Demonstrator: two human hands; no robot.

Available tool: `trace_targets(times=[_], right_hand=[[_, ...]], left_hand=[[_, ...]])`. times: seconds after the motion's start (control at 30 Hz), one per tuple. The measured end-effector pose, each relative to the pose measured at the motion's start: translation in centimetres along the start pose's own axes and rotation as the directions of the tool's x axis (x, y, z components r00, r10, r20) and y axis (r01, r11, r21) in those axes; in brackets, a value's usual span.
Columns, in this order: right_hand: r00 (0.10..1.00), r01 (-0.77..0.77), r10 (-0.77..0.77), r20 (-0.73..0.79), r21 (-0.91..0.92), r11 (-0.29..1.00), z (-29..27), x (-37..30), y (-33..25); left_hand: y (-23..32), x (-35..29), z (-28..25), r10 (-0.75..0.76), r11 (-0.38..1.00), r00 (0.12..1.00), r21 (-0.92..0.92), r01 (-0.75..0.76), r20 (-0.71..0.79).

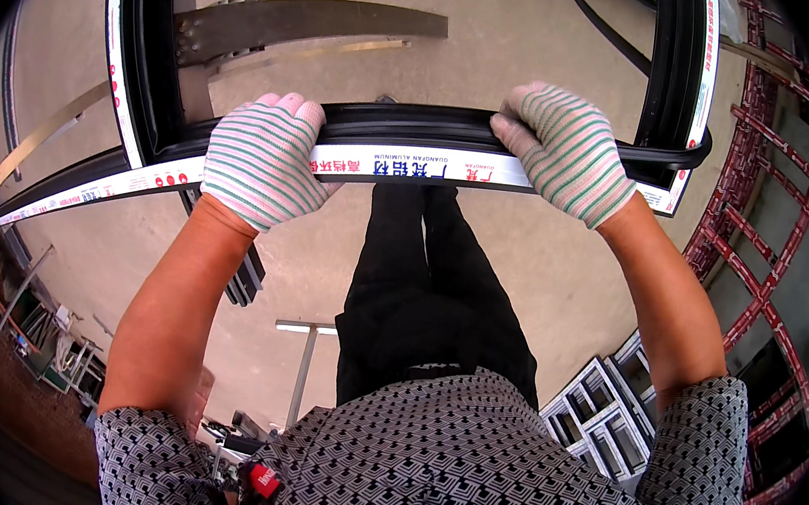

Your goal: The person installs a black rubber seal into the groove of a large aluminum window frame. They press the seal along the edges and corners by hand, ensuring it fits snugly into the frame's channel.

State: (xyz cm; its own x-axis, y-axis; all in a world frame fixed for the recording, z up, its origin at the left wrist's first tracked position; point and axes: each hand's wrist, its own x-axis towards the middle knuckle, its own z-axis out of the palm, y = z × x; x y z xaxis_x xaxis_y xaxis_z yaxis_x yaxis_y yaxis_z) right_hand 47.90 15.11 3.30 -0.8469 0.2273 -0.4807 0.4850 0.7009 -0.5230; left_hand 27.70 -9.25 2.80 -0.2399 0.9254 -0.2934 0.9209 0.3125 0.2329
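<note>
A black aluminium window frame point(404, 164), its outer faces covered in white printed protective film, stretches across in front of me. My left hand point(267, 154), in a white glove with green stripes, wraps over the frame's near bar at the left, thumb below it. My right hand point(563, 149), gloved alike, is closed on the far edge of the same bar, right of the middle. Under its curled fingers seems to lie a black rubber sealing strip point(661, 157), though the fingertips hide the exact grip. That strip bends in a loop round the right-hand corner.
A flat dark metal bar point(320, 27) lies beyond the near bar, within the frame's opening. Red-wrapped racking point(766, 281) stands at the right. White-and-black profile pieces point(604, 416) are stacked low at the right. Below the frame, a thin metal stand point(304, 360) rises beside my legs.
</note>
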Motion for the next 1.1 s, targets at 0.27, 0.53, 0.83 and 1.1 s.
trace_targets(times=[0.27,0.53,0.83,1.1], right_hand=[[0.999,-0.037,0.036,-0.01,-0.084,0.996,0.4,0.3,-0.8],[0.94,0.05,-0.134,-0.314,-0.261,0.964,2.4,-0.5,-1.7],[0.97,0.225,-0.243,-0.008,-0.345,0.911,1.6,-1.0,-1.6],[0.98,0.195,-0.191,0.048,-0.363,0.911,1.4,-0.3,-2.1]], left_hand=[[-0.2,-0.2,0.2,-0.019,1.0,0.999,-0.003,0.019,0.038],[-0.2,-0.1,0.2,0.017,0.999,1.0,-0.031,-0.017,0.009],[-0.4,0.1,0.3,0.035,0.998,0.999,-0.054,-0.034,0.003],[-0.6,0.0,0.5,0.03,0.997,0.999,-0.068,-0.028,0.022]])
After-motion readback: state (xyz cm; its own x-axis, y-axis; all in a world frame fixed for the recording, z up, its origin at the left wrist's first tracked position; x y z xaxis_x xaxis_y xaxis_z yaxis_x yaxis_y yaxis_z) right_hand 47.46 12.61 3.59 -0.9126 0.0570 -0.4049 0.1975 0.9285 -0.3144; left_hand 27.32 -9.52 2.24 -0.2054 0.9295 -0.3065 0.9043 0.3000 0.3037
